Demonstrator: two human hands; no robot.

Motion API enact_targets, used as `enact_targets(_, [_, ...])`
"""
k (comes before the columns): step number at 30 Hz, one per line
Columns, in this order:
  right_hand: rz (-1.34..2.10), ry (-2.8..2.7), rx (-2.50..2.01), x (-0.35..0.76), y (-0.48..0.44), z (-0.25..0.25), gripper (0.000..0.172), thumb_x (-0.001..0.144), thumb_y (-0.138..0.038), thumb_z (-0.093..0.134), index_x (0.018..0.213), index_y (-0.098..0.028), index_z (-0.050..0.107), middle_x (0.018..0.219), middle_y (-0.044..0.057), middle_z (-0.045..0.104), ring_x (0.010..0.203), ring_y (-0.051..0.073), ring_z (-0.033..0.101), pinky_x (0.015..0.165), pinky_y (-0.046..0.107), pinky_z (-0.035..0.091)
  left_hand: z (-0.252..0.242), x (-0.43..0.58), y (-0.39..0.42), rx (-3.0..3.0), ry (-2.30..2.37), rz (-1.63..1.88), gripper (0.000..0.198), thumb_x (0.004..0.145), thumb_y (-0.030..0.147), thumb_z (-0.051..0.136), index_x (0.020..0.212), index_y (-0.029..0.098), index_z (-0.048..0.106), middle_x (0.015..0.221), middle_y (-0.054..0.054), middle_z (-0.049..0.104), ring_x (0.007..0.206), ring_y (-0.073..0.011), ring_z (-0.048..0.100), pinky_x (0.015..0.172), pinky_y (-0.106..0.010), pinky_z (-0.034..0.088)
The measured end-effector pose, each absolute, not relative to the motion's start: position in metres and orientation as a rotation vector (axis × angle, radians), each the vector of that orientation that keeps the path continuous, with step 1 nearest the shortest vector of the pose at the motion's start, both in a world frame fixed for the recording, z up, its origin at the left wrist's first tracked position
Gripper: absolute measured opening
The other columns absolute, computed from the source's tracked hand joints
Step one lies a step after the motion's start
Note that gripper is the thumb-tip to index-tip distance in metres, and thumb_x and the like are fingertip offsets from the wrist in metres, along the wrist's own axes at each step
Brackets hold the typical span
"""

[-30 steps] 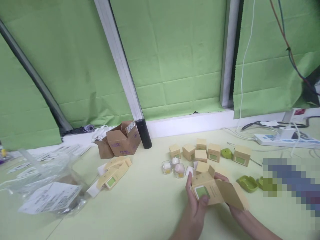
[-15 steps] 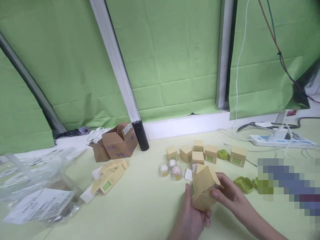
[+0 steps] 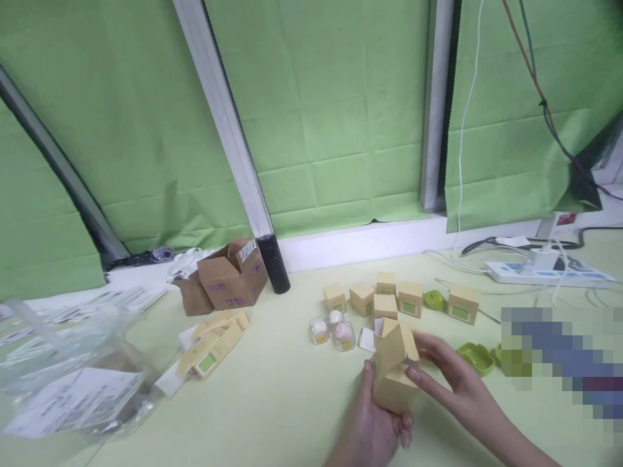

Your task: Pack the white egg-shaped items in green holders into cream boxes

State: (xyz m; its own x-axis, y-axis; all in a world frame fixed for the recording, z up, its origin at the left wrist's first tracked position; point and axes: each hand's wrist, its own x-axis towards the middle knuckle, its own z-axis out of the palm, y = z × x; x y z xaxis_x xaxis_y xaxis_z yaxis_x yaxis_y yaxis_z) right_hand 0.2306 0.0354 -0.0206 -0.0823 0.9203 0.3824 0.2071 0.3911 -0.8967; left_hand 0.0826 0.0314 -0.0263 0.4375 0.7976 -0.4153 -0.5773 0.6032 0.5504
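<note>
We hold the carton (image 3: 393,373) upright between both hands: left hand (image 3: 372,428) cupped beneath, right hand (image 3: 450,376) pinching its raised flap, equally near.

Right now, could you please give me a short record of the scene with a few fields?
Left hand: holds small tan carton from below
Right hand: fingertips on the carton's side and raised flap
Carton state: top flaps open
Behind it: assembled tan boxes, two clear jars
Right side: green trays, power strip
Left side: flat cartons, brown box, plastic bag
Surface: pale green table
</note>
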Motion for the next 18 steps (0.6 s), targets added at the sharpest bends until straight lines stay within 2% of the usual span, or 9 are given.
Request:
enact_targets(3, [0.621,-1.647,-1.076,0.233,0.038,-0.017,0.020,0.076,-0.036,0.064,0.093,-0.026,0.064,0.106,0.006,0.065,0.101,0.025,0.061,0.084,0.032,0.052,-0.024,0.082,0.031,0.334,0.712,0.837,0.063,0.089,0.057,0.018,0.098,0.011,0.059,0.057,0.000,0.057,0.036,-0.0094,0.049,0.032,-0.021,0.027])
enact_targets(7, [0.614,-1.743,-0.999,0.235,0.036,-0.014,0.008,0.080,-0.029,0.058,0.086,-0.025,0.055,0.102,0.005,0.060,0.101,0.023,0.057,0.080,0.030,0.051,-0.028,0.080,0.031,0.316,0.725,0.721,0.067,0.087,0.062,0.015,0.098,0.013,0.058,0.056,0.001,0.056,0.035,-0.0102,0.049,0.031,-0.022,0.026])
enact_targets(9, [0.647,-1.749,-0.978,0.233,0.032,-0.014,0.012,0.079,-0.025,0.057,0.089,-0.025,0.050,0.101,0.004,0.058,0.100,0.022,0.056,0.081,0.030,0.049,-0.036,0.079,0.032,0.332,0.709,0.637,0.068,0.085,0.065,0.015,0.095,0.014,0.059,0.055,0.001,0.056,0.034,-0.0110,0.049,0.031,-0.023,0.025])
enact_targets(12, [0.696,-1.644,-0.969,0.227,0.026,-0.018,0.034,0.072,-0.024,0.059,0.103,-0.025,0.043,0.102,0.005,0.055,0.097,0.023,0.055,0.079,0.032,0.048,-0.048,0.078,0.031,0.381,0.630,0.577,0.059,0.084,0.065,0.028,0.094,0.015,0.060,0.057,0.000,0.057,0.038,-0.0109,0.051,0.034,-0.021,0.028])
enact_targets(14, [0.730,-1.558,-0.972,0.222,0.024,-0.021,0.042,0.070,-0.024,0.058,0.108,-0.025,0.040,0.099,0.004,0.055,0.092,0.023,0.056,0.076,0.032,0.048,-0.054,0.077,0.031,0.408,0.583,0.590,0.053,0.083,0.062,0.037,0.095,0.016,0.060,0.062,0.000,0.058,0.041,-0.0096,0.051,0.037,-0.020,0.029])
enact_targets(18, [0.712,-1.532,-1.012,0.219,0.025,-0.022,0.021,0.073,-0.021,0.054,0.091,-0.026,0.045,0.090,0.000,0.055,0.084,0.020,0.057,0.072,0.029,0.048,-0.060,0.077,0.029,0.423,0.544,0.617,0.052,0.081,0.062,0.040,0.095,0.016,0.061,0.068,-0.001,0.058,0.046,-0.0087,0.052,0.038,-0.018,0.027])
